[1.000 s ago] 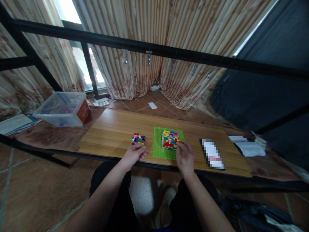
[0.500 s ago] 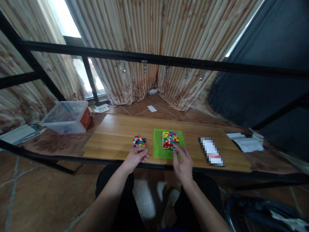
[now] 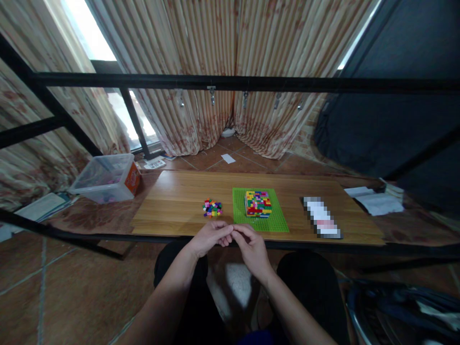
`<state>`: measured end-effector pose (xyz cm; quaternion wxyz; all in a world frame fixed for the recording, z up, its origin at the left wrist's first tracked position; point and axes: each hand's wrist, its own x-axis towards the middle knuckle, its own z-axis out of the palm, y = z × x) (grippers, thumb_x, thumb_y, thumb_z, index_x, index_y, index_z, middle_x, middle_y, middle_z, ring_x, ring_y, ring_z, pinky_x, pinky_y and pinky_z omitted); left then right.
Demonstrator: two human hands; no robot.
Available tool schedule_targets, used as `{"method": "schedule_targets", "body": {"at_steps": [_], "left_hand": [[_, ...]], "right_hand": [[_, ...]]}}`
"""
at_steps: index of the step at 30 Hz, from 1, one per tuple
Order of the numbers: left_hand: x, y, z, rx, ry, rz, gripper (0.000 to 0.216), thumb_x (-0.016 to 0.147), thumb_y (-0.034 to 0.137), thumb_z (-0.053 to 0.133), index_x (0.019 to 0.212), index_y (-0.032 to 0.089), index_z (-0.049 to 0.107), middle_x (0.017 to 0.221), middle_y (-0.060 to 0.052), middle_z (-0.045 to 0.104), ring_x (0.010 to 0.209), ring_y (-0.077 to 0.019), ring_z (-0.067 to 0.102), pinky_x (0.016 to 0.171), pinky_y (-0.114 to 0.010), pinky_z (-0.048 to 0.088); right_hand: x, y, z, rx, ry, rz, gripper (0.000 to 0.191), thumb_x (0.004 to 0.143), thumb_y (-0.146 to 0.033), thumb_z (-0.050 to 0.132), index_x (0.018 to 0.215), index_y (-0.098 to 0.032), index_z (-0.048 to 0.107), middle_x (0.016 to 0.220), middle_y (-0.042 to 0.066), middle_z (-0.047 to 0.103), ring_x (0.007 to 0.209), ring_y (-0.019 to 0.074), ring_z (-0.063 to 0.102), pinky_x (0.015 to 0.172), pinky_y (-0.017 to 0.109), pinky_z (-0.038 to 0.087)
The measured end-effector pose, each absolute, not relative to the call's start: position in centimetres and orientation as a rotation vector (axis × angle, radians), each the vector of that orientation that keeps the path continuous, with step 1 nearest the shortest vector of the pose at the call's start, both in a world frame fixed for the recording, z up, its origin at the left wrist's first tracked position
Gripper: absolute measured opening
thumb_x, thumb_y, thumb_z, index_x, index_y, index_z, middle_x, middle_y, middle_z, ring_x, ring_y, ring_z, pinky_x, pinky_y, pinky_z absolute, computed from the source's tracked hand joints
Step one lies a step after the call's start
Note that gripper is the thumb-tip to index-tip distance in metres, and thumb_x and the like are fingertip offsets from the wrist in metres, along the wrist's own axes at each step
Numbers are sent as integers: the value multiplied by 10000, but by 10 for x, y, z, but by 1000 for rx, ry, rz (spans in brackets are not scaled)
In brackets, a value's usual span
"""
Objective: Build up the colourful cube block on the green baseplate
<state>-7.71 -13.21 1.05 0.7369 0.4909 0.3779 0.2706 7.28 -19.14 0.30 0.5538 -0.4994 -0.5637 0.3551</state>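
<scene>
A green baseplate [image 3: 276,222] lies on the wooden table [image 3: 179,201] with a multicoloured brick block [image 3: 258,203] built on it. A small pile of loose coloured bricks [image 3: 212,208] sits just left of the plate. My left hand [image 3: 211,236] and my right hand [image 3: 251,245] meet at the table's near edge, below the pile and the plate. Their fingertips touch, curled together in a pinch. Whatever is between them is too small to make out.
A clear plastic bin [image 3: 108,178] with an orange label stands at the left, beyond the table. A flat blurred white-and-pink item [image 3: 321,218] lies right of the plate. White papers [image 3: 379,201] rest at far right. A black bar [image 3: 251,84] crosses overhead.
My right hand left the brick block and drew back left to the table edge. My left hand shifted right to meet it. The view also tilted and shifted.
</scene>
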Motion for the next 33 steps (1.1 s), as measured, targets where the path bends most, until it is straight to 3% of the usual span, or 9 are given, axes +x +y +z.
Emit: {"method": "schedule_targets", "body": {"at_steps": [9, 16, 24, 33], "left_hand": [[-74, -133, 11, 1023, 790, 629, 476, 736, 580, 685, 732, 106, 649, 651, -32, 633, 564, -75, 553, 569, -210, 407], [-76, -130, 7, 1017, 759, 582, 354, 666, 429, 793, 810, 133, 662, 665, -3, 632, 587, -73, 562, 609, -211, 429], [-76, -132, 12, 1002, 754, 592, 344, 669, 411, 799, 803, 130, 653, 672, -2, 638, 597, -71, 576, 615, -208, 442], [-74, -133, 11, 978, 773, 623, 377, 636, 396, 825, 820, 135, 624, 714, -23, 683, 624, -90, 631, 634, -211, 475]], "right_hand": [[72, -191, -4, -1201, -1230, 823, 133, 817, -293, 661, 915, -239, 733, 908, 34, 683, 866, 186, 626, 780, 320, 498], [73, -190, -6, -1193, -1172, 835, 124, 784, -276, 691, 892, -230, 733, 881, 28, 674, 817, 174, 615, 747, 312, 497], [78, -192, -4, -1150, -1186, 906, 153, 797, -303, 683, 921, -260, 762, 916, 42, 700, 894, 199, 633, 813, 357, 506], [82, -190, -6, -1210, -1215, 868, 120, 791, -309, 684, 861, -243, 756, 872, 41, 710, 856, 201, 642, 773, 342, 514]]}}
